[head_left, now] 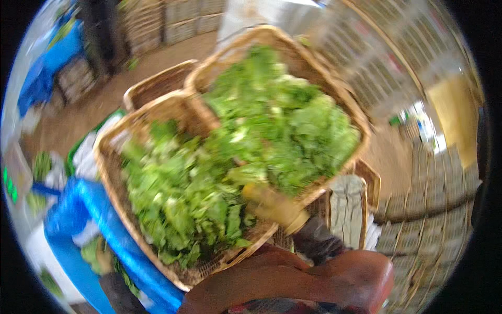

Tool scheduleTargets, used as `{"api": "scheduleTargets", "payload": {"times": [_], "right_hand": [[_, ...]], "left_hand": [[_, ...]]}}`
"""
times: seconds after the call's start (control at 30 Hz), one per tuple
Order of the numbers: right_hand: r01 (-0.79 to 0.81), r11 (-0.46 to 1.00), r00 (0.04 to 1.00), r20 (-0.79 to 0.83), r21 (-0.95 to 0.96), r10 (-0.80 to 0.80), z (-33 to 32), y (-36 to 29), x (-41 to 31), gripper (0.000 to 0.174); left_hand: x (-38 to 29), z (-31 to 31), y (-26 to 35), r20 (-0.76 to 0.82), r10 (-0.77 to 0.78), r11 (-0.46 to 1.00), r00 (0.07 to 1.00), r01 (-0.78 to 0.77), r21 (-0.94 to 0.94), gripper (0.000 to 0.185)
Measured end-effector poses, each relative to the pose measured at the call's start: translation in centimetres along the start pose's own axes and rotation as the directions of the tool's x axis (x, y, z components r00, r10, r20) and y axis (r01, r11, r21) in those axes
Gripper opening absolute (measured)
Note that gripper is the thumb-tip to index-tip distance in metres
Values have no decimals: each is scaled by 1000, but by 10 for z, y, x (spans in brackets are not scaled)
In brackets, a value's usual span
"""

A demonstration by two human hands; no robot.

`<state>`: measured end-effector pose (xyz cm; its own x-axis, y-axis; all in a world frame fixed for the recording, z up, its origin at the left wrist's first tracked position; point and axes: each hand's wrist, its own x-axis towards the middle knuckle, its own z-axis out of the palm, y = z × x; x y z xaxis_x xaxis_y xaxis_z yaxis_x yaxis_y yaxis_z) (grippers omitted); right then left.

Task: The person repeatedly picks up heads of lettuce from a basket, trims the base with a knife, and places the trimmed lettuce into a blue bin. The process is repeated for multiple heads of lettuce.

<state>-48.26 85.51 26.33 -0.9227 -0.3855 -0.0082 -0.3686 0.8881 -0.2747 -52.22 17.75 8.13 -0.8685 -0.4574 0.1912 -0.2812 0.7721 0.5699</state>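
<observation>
My right hand [276, 208], in a yellowish glove and blurred by motion, reaches over the near corner where two crates meet. Its fingertips are at the leafy greens [184, 200] in the nearer wicker-coloured crate [133, 227]; whether they grip a leaf is hidden by the blur. A second crate [362, 133], just beyond and to the right, is heaped with lettuce-like greens [274, 106]. Low on the left, my left hand [105, 261] is closed around a leafy green [91, 253], over a blue-covered surface [84, 274].
Another crate [157, 84] stands behind the two. A green-rimmed container [72, 157] holds whitish material at left, near a green-lit display [10, 184]. Stacked crates [423, 235] line the right side. Someone's dark-clothed legs [98, 35] are at the upper left, beside more stacked crates [180, 21].
</observation>
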Motion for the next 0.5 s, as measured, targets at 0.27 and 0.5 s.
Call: {"api": "scheduleTargets", "payload": {"times": [0.27, 0.5], "right_hand": [[-763, 551, 528, -167, 338, 833, -200, 245, 28, 71], [-515, 758, 672, -360, 400, 647, -114, 266, 25, 77]], "left_hand": [[-29, 115, 479, 303, 588, 625, 750, -184, -759, 56], [-178, 283, 779, 292, 849, 435, 439, -268, -860, 112]]}}
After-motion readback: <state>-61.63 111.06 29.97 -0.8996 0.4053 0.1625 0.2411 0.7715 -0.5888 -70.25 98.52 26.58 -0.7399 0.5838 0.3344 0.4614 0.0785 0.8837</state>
